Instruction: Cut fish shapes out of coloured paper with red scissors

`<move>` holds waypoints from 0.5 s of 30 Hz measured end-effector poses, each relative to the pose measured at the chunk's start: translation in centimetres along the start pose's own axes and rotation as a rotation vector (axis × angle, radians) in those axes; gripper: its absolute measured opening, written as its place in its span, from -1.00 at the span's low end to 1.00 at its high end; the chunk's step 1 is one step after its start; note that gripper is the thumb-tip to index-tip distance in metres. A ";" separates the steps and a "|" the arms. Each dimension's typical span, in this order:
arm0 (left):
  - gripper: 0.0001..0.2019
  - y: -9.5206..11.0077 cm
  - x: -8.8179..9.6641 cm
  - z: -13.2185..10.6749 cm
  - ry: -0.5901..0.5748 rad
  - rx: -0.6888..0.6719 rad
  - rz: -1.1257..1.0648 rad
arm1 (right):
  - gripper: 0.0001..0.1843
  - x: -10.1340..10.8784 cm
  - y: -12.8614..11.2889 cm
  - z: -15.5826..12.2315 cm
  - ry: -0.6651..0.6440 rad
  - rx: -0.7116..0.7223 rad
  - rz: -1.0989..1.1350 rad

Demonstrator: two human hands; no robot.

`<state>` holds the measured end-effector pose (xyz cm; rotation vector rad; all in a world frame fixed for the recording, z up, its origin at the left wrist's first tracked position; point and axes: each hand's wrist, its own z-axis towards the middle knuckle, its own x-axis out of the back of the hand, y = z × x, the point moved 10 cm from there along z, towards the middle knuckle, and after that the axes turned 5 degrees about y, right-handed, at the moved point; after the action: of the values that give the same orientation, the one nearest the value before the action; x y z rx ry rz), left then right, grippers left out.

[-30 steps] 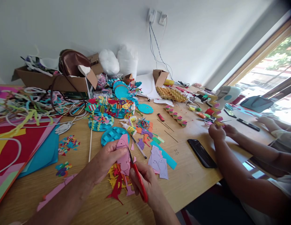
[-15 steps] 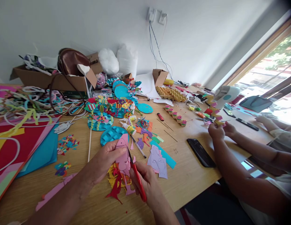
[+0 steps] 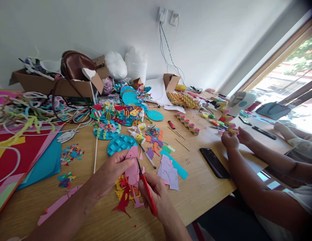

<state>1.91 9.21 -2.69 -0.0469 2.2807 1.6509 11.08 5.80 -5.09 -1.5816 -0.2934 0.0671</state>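
My left hand (image 3: 113, 172) pinches a pink paper cut-out (image 3: 132, 165) just above the wooden table (image 3: 196, 187). My right hand (image 3: 158, 197) is closed on red-handled scissors (image 3: 147, 192), whose blades sit against the right edge of the pink paper. Red and yellow paper scraps (image 3: 124, 195) lie under my hands. Lilac cut-out shapes (image 3: 168, 170) and a teal strip (image 3: 176, 165) lie just to the right.
A black phone (image 3: 214, 163) lies right of centre. Another person's hands (image 3: 233, 138) hold a zigzag paper piece at the right. Teal paper discs (image 3: 120, 144), glue bottles (image 3: 137, 136), coloured sheets (image 3: 25, 157) and cardboard boxes (image 3: 55, 85) crowd the left and back.
The view has drifted slightly. My hands keep the same hold on paper and scissors, the pink piece turned a little. The other person's hands have shifted slightly left.
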 end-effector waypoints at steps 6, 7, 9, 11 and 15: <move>-0.75 -0.1 0.1 -0.3 0.015 0.013 -0.001 | -0.53 0.2 0.2 -0.2 0.004 -0.001 -0.036; -0.75 -0.1 0.1 -0.3 0.018 0.015 -0.004 | -0.53 0.2 0.2 -0.2 0.005 -0.002 -0.037; -0.76 -0.1 0.1 -0.3 0.024 0.011 -0.004 | -0.52 0.3 0.3 -0.2 0.008 -0.004 -0.038; -0.76 0.0 0.2 -0.2 0.032 -0.002 -0.001 | -0.52 0.3 0.3 -0.2 0.008 -0.007 -0.036; -0.75 0.0 0.5 -0.1 0.049 -0.020 0.028 | -0.51 0.2 0.4 -0.2 -0.007 -0.025 -0.021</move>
<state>1.38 9.24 -2.81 -0.0610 2.3112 1.7044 11.34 5.67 -5.41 -1.6030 -0.3177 0.0531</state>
